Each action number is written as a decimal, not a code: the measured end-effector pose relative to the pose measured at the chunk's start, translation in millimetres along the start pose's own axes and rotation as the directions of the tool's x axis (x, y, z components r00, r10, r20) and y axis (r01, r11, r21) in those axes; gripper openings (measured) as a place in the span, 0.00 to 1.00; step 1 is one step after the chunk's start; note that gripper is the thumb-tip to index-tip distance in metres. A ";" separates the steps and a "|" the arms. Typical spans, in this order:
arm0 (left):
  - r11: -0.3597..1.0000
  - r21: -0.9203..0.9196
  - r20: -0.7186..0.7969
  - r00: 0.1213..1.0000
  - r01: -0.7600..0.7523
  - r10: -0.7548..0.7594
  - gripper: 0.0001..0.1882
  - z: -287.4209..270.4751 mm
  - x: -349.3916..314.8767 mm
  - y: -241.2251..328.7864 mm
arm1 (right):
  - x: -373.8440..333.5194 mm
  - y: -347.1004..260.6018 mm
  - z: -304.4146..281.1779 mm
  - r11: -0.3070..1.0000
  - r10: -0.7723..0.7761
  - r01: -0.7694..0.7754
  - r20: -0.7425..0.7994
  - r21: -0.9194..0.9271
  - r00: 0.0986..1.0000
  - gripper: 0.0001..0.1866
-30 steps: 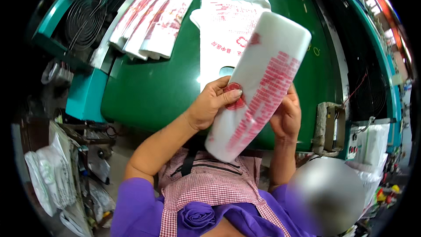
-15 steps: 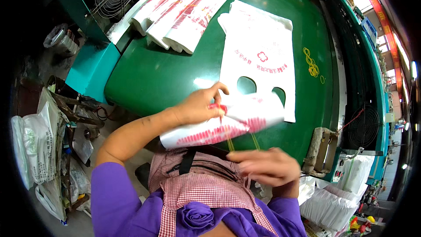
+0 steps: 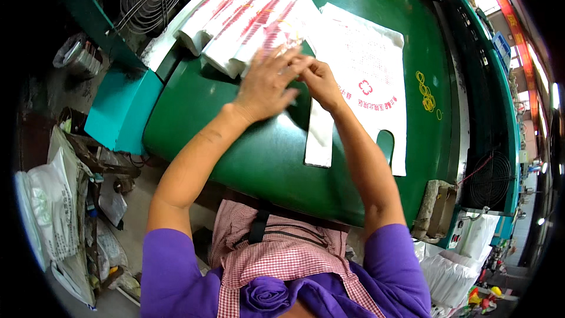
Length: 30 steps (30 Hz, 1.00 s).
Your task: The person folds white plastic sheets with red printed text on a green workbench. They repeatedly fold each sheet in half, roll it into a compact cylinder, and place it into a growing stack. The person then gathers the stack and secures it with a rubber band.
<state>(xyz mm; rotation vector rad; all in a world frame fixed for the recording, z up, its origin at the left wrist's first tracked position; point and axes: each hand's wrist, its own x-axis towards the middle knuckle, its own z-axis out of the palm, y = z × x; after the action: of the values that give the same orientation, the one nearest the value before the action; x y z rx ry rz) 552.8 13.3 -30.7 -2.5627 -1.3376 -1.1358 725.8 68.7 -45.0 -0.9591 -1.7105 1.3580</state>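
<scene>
Left hand (image 3: pixel 268 87) splays, right hand (image 3: pixel 321 83) curls, its hold unclear, by glossy plastic rolls (image 3: pixel 250 23).

Both hands (image 3: pixel 266 87) at the white printed rolls (image 3: pixel 252 26)

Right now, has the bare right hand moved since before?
Yes, the bare right hand moved left across the flat green table, farther from its near edge.
</scene>
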 end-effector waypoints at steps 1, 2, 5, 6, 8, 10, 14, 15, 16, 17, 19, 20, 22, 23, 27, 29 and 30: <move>0.967 0.253 0.063 0.998 -0.027 0.012 0.33 9.6 -8.9 -23.3 | -1.9 -4.6 -1.5 0.965 -0.062 0.058 -0.008 -0.254 0.998 0.15; 0.973 0.231 0.063 0.998 -0.021 0.007 0.29 13.8 -13.8 -34.5 | -13.6 -10.0 -7.4 0.893 -0.152 0.113 -0.055 -0.436 0.987 0.15; 0.967 0.253 -0.002 1.000 0.028 -0.029 0.21 26.0 -16.9 -46.7 | -79.0 -40.2 -35.9 0.610 -0.191 0.080 -0.049 -0.788 0.980 0.15; 0.958 0.282 -0.030 0.999 0.051 -0.044 0.18 28.5 -16.9 -48.2 | -104.2 -45.3 -42.2 0.494 -0.081 -0.002 -0.048 -0.869 0.996 0.15; 0.946 0.317 -0.030 0.998 0.070 -0.063 0.19 38.3 -8.4 -49.2 | -151.9 -43.7 -60.6 0.329 -0.047 -0.005 -0.022 -0.944 0.999 0.14; 0.941 0.322 0.010 0.994 0.102 -0.111 0.21 38.4 -2.4 -39.9 | -186.3 -34.7 -65.8 0.303 -0.125 0.050 0.012 -0.952 0.992 0.13; 0.994 -0.067 0.223 0.970 -0.081 0.094 0.31 15.4 -42.3 28.2 | -227.2 -44.3 -41.6 0.429 -0.089 0.042 0.004 -0.902 0.996 0.13; 0.961 -0.243 0.344 0.914 -0.133 0.214 0.35 -1.1 -62.6 48.4 | -235.6 -47.7 -33.2 0.481 -0.077 0.077 0.045 -0.874 0.996 0.14; 0.935 -0.308 0.448 0.840 -0.176 0.305 0.38 -20.5 -80.1 66.5 | -241.4 -54.9 -23.8 0.571 -0.040 0.090 0.083 -0.816 0.996 0.14; 0.902 -0.380 0.534 0.747 -0.206 0.396 0.41 -37.2 -94.2 79.7 | -248.0 -61.6 -17.2 0.654 -0.005 0.095 0.122 -0.751 0.993 0.15; 0.921 -0.340 0.697 0.607 -0.191 0.383 0.42 -58.9 -113.1 87.5 | -269.0 -66.4 -18.1 0.721 0.011 0.084 0.133 -0.688 0.991 0.20; 0.927 -0.301 0.727 0.575 -0.224 0.375 0.39 -66.6 -122.0 87.4 | -281.5 -67.4 -20.4 0.716 -0.033 0.078 0.079 -0.693 0.996 0.23; 0.932 -0.123 0.635 0.694 -0.341 0.338 0.41 -55.8 -152.5 74.3 | -307.2 -73.4 -35.4 0.641 -0.077 0.080 0.039 -0.764 0.996 0.34; 0.922 -0.025 0.579 0.747 -0.386 0.328 0.42 -53.6 -158.2 73.7 | -321.0 -74.1 -41.3 0.637 -0.015 0.015 0.007 -0.771 1.000 0.40; 0.932 -0.150 0.611 0.710 -0.330 0.350 0.42 -56.9 -142.7 69.0 | -377.9 -32.0 -53.5 0.265 0.107 -0.069 -0.042 -0.962 0.993 0.46; 0.933 -0.213 0.553 0.751 -0.290 0.360 0.29 -60.7 -131.3 70.3 | -378.0 -26.1 -49.8 0.237 0.045 -0.122 -0.114 -0.964 0.992 0.49; 0.921 -0.253 0.500 0.775 -0.297 0.387 0.25 -57.3 -125.2 67.1 | -380.4 -29.5 -48.5 0.303 0.038 -0.150 -0.145 -0.941 0.989 0.44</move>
<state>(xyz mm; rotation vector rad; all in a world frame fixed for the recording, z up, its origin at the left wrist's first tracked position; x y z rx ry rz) 522.4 -136.0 -47.1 -3.2240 -0.7733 -0.4778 936.1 -253.3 -44.7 -1.7419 -2.4196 0.1149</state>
